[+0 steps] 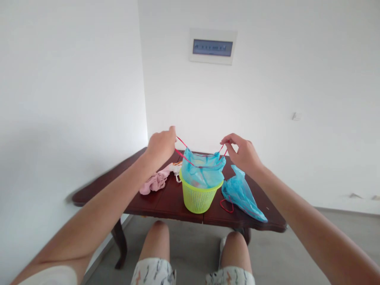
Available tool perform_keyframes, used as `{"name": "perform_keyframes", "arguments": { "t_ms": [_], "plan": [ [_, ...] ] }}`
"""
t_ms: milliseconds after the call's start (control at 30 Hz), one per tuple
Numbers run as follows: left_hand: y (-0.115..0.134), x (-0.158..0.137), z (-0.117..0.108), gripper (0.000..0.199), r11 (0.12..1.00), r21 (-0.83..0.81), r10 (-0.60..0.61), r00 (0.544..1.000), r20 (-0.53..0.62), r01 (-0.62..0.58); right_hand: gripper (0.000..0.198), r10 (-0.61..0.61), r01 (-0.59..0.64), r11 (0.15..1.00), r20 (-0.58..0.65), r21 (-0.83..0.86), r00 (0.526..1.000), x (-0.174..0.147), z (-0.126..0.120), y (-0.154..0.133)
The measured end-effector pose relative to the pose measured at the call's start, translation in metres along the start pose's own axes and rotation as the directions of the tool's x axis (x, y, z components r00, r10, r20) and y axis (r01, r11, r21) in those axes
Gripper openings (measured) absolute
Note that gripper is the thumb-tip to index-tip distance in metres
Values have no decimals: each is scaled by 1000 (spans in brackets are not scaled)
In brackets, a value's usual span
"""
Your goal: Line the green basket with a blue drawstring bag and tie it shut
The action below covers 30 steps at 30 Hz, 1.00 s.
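Note:
A blue drawstring garbage bag [204,174] sits in a yellow-green plastic basket [199,198], its top standing above the rim. Closed on the red drawstring at the bag's left side is my left hand [162,145]. My right hand [242,152] pinches the string's other loop on the right. Both strands stretch outward and up from the bag's mouth. What lies inside the bag is mostly hidden; a faint reddish patch shows through the film.
A second blue bag [245,196] with a red string lies crumpled right of the basket. Left of it are a pink cloth [154,182] and a crumpled white item [176,170]. All rest on a dark wooden table [139,204] against white walls. My knees are below its front edge.

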<state>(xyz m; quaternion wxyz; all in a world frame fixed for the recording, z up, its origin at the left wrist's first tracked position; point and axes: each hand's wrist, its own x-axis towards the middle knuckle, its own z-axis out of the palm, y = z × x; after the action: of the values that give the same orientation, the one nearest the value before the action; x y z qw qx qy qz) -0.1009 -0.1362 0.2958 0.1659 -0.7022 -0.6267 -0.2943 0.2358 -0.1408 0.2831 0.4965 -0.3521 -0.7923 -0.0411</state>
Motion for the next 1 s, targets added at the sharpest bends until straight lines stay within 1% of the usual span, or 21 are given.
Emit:
{"name": "perform_keyframes", "arguments": {
  "t_ms": [33, 100, 133, 167, 233, 267, 300, 367, 433, 467, 500, 533, 567, 633, 700, 733, 767, 833, 900, 933, 1000],
  "plan": [
    [-5, 5, -13, 46, 993, 107, -63, 997, 35, 59, 21, -12, 11, 999, -27, -46, 1000, 2, -1, -1],
    [-17, 17, -32, 25, 981, 159, -134, 983, 128, 113, 21, -22, 13, 994, -88, -107, 996, 5, -1, 2],
    [-22, 23, -37, 15, 989, 108, -124, 975, 184, 105, 21, -19, 5, 992, -110, -123, 994, 6, 0, 6],
    [-26, 29, -40, 13, 996, 6, -88, 968, 237, 89, 21, -7, -9, 991, -119, -131, 993, 8, 2, 10],
    [-30, 38, -38, 25, 947, -309, 12, 948, 319, 92, 22, 37, -50, 991, -107, -121, 994, 10, 6, 21],
    [-28, 40, -34, 29, 867, -483, 64, 935, 350, 121, 22, 63, -72, 992, -90, -100, 994, 11, 9, 26],
    [-25, 41, -29, 29, 745, -646, 114, 922, 370, 167, 21, 84, -89, 994, -70, -70, 994, 12, 11, 30],
    [-12, 40, -17, 23, 408, -874, 201, 909, 366, 262, 21, 99, -99, 995, -29, -3, 995, 13, 14, 32],
    [6, 37, -4, 18, 95, -952, 238, 922, 304, 290, 20, 78, -77, 996, -6, 42, 997, 14, 15, 29],
    [16, 35, 2, 22, -8, -962, 234, 935, 265, 275, 20, 58, -58, 997, 2, 51, 998, 15, 14, 26],
    [25, 34, 8, 28, -63, -966, 221, 947, 231, 250, 19, 34, -35, 998, 12, 55, 999, 15, 13, 22],
    [34, 32, 14, 33, -68, -972, 212, 956, 205, 223, 20, 4, -5, 998, 27, 57, 1000, 16, 12, 19],
    [42, 32, 19, 38, -29, -980, 216, 959, 184, 195, 20, -32, 30, 998, 46, 59, 998, 16, 11, 15],
    [55, 31, 29, 50, 154, -981, 293, 943, 158, 116, 19, -114, 108, 992, 93, 71, 989, 19, 10, 8],
    [66, 33, 37, 62, 387, -922, 434, 888, 151, -33, 17, -185, 173, 980, 144, 96, 972, 23, 11, 1],
    [71, 34, 41, 62, 476, -869, 503, 852, 147, -132, 16, -209, 192, 975, 169, 113, 963, 26, 11, -3],
    [76, 36, 45, 57, 533, -815, 559, 817, 139, -227, 15, -226, 203, 971, 190, 130, 955, 29, 11, -6],
    [86, 42, 53, 33, 548, -768, 625, 772, 113, -332, 14, -257, 228, 962, 209, 152, 944, 35, 10, -14],
    [92, 46, 60, 19, 470, -825, 659, 747, 90, -315, 14, -305, 278, 948, 190, 156, 933, 37, 10, -18],
    [93, 47, 63, 21, 422, -861, 671, 737, 85, -285, 15, -325, 302, 941, 160, 152, 932, 37, 10, -18],
    [91, 48, 66, 37, 350, -914, 695, 711, 108, -204, 22, -311, 301, 943, 51, 143, 949, 33, 13, -13]
  ]
}}
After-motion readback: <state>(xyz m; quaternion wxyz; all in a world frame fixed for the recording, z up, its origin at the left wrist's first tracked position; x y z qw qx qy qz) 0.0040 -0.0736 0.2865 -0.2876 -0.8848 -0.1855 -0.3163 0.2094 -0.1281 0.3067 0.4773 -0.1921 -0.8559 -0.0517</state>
